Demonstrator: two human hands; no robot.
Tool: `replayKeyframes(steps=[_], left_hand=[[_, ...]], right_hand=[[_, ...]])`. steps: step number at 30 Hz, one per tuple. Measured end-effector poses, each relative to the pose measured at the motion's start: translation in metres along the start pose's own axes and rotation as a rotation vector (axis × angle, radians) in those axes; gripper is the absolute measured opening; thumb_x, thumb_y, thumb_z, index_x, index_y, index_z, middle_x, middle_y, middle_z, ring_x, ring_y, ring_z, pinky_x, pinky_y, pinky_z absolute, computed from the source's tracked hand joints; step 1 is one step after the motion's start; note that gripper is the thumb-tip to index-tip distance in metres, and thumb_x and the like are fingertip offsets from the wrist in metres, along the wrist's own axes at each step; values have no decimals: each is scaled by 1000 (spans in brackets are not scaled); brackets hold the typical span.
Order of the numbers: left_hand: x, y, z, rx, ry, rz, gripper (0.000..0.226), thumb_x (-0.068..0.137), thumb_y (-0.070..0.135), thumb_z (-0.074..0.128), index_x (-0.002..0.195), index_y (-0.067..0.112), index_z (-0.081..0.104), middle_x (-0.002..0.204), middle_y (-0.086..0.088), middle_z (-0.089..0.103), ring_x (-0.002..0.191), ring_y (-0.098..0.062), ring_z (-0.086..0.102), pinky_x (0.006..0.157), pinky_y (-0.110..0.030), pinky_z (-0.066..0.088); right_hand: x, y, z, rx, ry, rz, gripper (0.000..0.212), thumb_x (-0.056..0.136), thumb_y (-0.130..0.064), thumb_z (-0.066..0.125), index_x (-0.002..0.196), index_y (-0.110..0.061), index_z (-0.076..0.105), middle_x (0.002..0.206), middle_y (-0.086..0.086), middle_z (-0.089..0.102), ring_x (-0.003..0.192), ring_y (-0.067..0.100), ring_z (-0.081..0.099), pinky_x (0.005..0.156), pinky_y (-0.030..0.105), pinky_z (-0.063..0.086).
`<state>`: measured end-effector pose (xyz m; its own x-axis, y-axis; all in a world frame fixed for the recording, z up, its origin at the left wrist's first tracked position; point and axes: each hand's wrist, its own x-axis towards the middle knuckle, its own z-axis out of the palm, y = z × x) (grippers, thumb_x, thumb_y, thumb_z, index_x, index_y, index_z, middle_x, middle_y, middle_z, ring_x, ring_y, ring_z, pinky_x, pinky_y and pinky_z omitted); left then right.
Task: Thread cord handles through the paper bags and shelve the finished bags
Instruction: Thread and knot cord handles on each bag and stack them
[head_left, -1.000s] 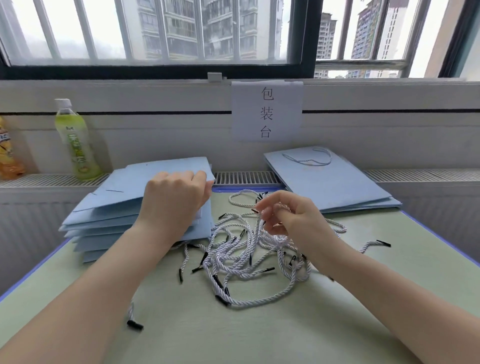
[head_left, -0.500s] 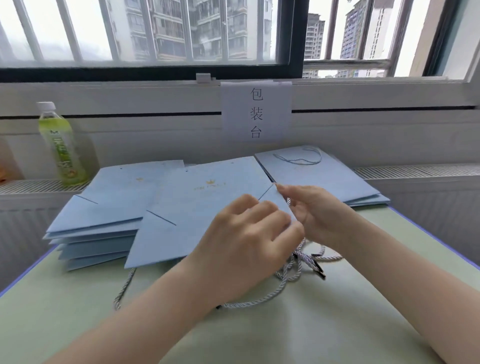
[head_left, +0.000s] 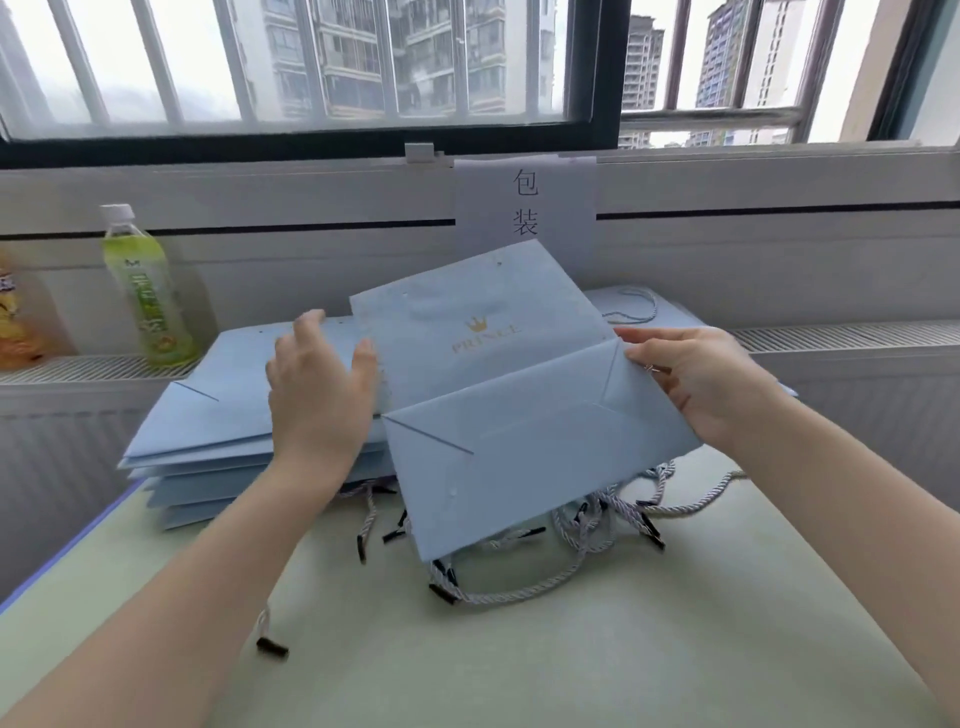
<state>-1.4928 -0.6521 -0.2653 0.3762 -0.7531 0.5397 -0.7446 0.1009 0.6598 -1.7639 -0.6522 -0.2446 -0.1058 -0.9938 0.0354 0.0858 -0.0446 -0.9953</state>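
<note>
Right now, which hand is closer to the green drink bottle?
Left. The left hand is at the held blue bag's left edge, on the side where the green bottle stands. The right hand grips the bag's far right edge.

A pale green table (head_left: 571, 665) carries a stack of flat blue bags (head_left: 208, 441) and loose cords (head_left: 597, 519).
</note>
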Motion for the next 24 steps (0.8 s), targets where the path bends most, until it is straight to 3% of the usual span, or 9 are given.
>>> replayKeyframes(steps=[2,4,7,10,13,16,20,24], left_hand=[[6,-2,0,-351,-83,-175,56,97,33,49,141,6,30,131,-16,49,113,-29,53,97,-42,43],[5,3,-1,-663,-159,-312,55,96,33,51,140,7,32,118,-13,58,91,-22,63,81,-35,53],[3,10,0,-875,-224,-406,40,96,21,55,130,4,46,113,-12,65,90,-24,66,76,-36,56],[1,12,0,-928,-240,-462,28,95,11,53,121,-1,54,107,-12,67,91,-26,67,68,-33,59],[-2,16,-2,-948,-290,-505,24,95,5,51,116,-6,55,96,-14,67,76,-25,66,53,-31,58],[-7,19,-3,-935,-386,-544,25,93,1,49,117,-2,54,108,-21,65,75,-28,65,59,-37,57],[-10,23,-3,-911,-494,-528,63,90,0,49,145,23,30,123,-12,55,79,-26,65,49,-31,55],[-21,35,-3,-817,-622,-514,48,88,0,47,129,27,47,101,-12,58,58,-24,61,45,-28,53]], right_hand=[[2,-1,-5,-28,16,1,24,88,3,50,94,-12,69,86,13,64,69,24,49,64,32,44],[2,0,-7,-50,-3,16,25,88,2,50,97,-11,69,95,16,63,79,25,47,68,33,42],[1,2,-6,-118,-46,23,23,90,-1,51,101,-11,70,89,12,64,74,23,50,61,29,45],[0,7,-2,-276,14,-33,20,95,-10,51,96,-15,69,74,0,65,53,8,55,45,16,44],[2,10,-1,-464,117,-220,28,98,-7,37,96,-13,64,80,1,66,65,12,58,52,17,45],[1,6,-2,-478,155,-377,28,98,-1,30,97,-10,57,83,9,67,67,20,62,63,29,47],[-3,1,1,-459,156,-523,20,99,-3,32,110,-11,47,83,2,66,63,12,64,60,26,48],[-15,-6,10,-316,69,-572,22,99,1,37,103,-10,55,84,4,67,63,8,65,59,19,49]])
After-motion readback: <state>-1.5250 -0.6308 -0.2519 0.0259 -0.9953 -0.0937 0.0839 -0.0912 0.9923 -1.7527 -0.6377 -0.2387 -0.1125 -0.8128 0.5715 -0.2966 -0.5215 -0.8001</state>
